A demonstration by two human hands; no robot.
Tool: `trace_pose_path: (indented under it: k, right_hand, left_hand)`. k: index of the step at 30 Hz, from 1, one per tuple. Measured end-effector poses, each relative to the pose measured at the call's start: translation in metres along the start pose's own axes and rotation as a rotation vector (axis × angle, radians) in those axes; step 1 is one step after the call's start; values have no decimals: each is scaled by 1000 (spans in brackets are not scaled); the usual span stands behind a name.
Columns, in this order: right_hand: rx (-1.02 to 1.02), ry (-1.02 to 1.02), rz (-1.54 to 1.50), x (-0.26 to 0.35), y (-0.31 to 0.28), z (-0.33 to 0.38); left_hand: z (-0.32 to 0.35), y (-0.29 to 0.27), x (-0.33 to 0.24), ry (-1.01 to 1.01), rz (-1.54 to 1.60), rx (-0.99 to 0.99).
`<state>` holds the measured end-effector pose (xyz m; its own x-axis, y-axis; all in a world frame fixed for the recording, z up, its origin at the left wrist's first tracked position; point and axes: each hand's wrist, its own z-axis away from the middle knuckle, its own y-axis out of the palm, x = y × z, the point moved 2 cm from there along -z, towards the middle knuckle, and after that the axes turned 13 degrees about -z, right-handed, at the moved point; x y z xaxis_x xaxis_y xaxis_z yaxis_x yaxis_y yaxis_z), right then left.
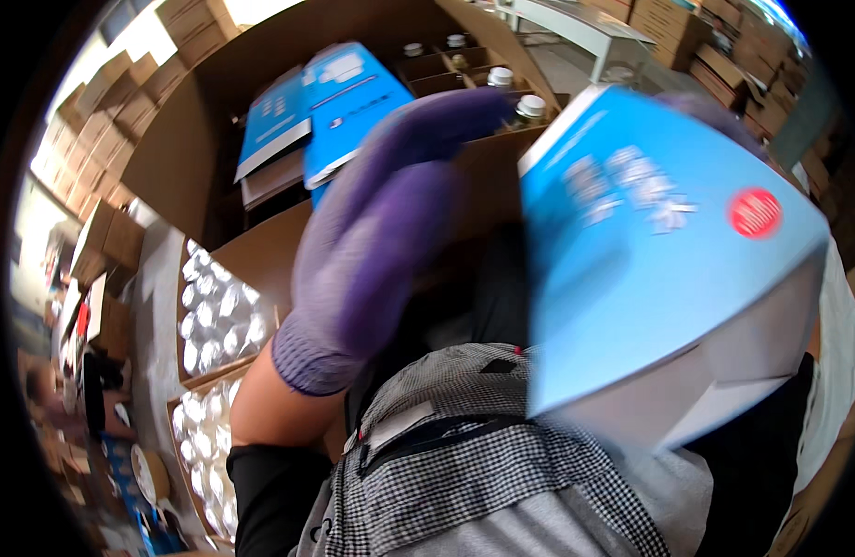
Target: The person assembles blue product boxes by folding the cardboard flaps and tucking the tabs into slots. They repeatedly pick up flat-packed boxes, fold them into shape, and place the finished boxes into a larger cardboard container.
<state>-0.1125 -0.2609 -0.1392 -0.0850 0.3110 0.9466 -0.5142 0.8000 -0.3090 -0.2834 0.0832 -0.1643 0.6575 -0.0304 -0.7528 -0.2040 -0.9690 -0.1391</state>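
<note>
My left hand (381, 232), in a purple knit glove, is raised in the middle of the view. Its fingers are stretched out, their tips close to the top left corner of a blue carton (650, 232). The palm holds nothing. The carton is light blue with a red round sticker and a white inside. It is tilted, and its open end points down to the right. My right hand (710, 110) shows only as purple gloved fingers over the carton's far top edge, gripping it. The rest of that hand is hidden behind the carton.
Behind stands a large brown cardboard box (260, 93) with dividers holding white-capped bottles (529, 107). Two flat blue cartons (339, 107) lean inside it. At left are trays of silvery lids (214, 316). Stacked cardboard cartons line the edges. A checked garment (464, 436) fills the bottom.
</note>
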Motion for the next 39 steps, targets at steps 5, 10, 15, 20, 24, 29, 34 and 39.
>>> trace_pose_path:
  k: [5, 10, 15, 20, 24, 29, 34, 39]
  right_hand:
    - [-401, 284, 476, 11, -148, 94]
    - [-354, 568, 831, -144, -158, 54]
    - [-346, 573, 1050, -378, -114, 19]
    - [-425, 477, 769, -483, -32, -3]
    - [-376, 285, 708, -535, 4, -14]
    - [-339, 462, 689, -524, 6, -6]
    - [-714, -13, 374, -505, -40, -34]
    - [-551, -469, 541, -292, 70, -41]
  left_hand:
    - [56, -26, 92, -241, 237, -176]
    - [121, -13, 142, -697, 254, -301]
    - [146, -9, 144, -799, 60, -254]
    - [138, -28, 130, -884, -282, -309]
    - [106, -36, 96, -678, -616, -257]
    - [3, -60, 49, 106, -1570, -139]
    - [-24, -135, 90, -328, -1584, 239]
    - [-35, -136, 102, -490, -1601, 453]
